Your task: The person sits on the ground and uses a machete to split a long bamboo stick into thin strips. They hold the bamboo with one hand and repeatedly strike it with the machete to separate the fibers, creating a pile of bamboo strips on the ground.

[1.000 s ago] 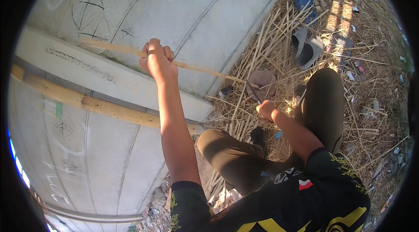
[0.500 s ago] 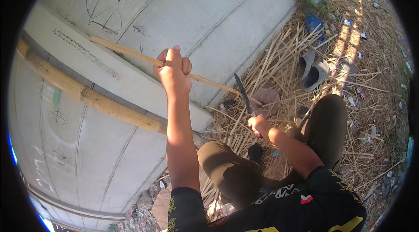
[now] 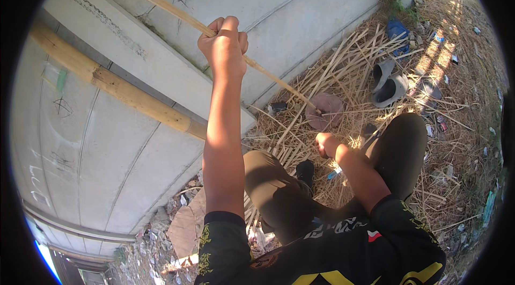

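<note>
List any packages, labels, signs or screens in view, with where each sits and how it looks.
Green rectangular sticker or paint patch: on the grey concrete wall, above the thick bamboo pole.
Small flat wrappers, white and reddish: scattered on the dry straw at right, too small to tell more.
Greenish flat packet: far right edge on the straw.
No signs or screens.

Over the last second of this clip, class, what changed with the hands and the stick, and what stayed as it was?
The right hand lifted a dark blade half a second ago, then dropped back toward the knee; the blade is hard to make out now. The left hand kept its grip on the thin stick, its far tip on the straw. The thick bamboo pole stayed on the concrete.
</note>
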Demonstrator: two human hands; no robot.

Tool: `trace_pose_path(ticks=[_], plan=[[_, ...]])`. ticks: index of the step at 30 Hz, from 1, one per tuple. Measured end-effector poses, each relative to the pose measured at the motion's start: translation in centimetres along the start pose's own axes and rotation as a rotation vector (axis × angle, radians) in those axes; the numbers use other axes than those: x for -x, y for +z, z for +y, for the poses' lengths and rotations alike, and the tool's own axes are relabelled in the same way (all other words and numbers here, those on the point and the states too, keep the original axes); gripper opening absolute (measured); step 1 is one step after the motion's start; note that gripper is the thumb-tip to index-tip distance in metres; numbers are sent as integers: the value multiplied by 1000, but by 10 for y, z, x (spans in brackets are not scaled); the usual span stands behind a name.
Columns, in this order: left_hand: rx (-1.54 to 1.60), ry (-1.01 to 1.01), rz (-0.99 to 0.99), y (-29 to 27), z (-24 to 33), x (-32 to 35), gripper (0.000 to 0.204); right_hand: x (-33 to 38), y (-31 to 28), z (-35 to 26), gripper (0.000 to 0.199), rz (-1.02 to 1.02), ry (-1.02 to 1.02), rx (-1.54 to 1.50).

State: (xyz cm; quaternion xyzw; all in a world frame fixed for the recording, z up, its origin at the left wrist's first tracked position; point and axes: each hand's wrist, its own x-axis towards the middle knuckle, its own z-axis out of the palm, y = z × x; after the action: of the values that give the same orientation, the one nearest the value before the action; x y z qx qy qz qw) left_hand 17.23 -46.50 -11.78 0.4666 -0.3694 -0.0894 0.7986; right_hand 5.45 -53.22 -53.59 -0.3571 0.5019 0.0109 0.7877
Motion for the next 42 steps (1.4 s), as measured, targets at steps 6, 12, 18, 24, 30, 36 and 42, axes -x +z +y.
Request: trace_pose_path(ticks=[6,12,18,24,30,36,42], plan=[[-32,59,118,-7,0,3,36,101,23,-80,30,189,-618,21],[-65,102,131,-3,13,3,45,144,51,-51,33,-28,-986,-412],[-44,72,95,1,0,-2,45,80,38,-15,27,-40,-240,180],[-80,119,223,-44,9,0,48,213,56,-87,23,-170,-797,-26],[-139,113,145,-16,5,7,47,83,66,-42,17,43,-1004,3],[-62,76,53,-31,9,20,45,27,28,-2,18,-78,18,103],[-17,71,73,-56,11,11,44,123,46,-68,29,363,-947,585]])
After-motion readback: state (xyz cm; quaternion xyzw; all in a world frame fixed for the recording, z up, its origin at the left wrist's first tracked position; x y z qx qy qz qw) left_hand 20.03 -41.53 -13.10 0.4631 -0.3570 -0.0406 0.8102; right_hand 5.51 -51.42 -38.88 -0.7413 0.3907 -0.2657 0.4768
